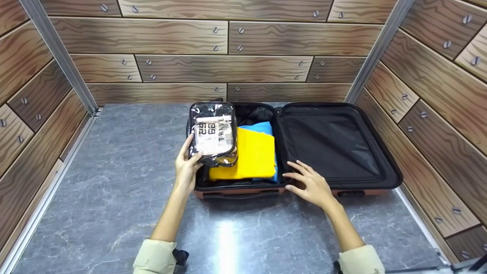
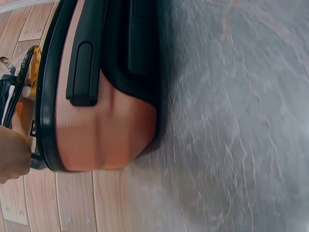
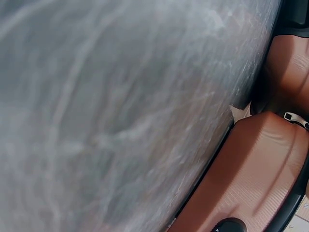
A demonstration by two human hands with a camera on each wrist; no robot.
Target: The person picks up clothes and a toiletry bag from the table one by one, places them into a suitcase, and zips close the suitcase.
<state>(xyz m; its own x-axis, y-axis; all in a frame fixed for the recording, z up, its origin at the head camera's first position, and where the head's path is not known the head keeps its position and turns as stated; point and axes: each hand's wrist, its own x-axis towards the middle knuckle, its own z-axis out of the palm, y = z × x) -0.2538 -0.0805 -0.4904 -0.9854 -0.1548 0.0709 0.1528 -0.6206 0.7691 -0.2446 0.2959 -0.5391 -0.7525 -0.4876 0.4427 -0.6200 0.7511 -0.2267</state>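
In the head view my left hand [image 1: 186, 169] grips the near left corner of a clear pouch [image 1: 214, 133] with black trim and the printed word TRAVEL. The pouch is over the left part of an open suitcase [image 1: 243, 187], overlapping a folded yellow cloth [image 1: 257, 154]; a blue cloth [image 1: 262, 128] shows beneath the yellow one. My right hand [image 1: 312, 186], fingers spread and holding nothing, is at the near edge where the two suitcase halves meet. The left wrist view has part of my left hand [image 2: 13, 154] beside the pouch, above the orange-pink shell [image 2: 104, 128].
The suitcase's right half [image 1: 331, 144], lined in black, lies open toward the right wall. Grey marbled tabletop [image 1: 125, 152] extends left and in front. Wood-patterned panels [image 1: 182, 68] enclose the back and both sides.
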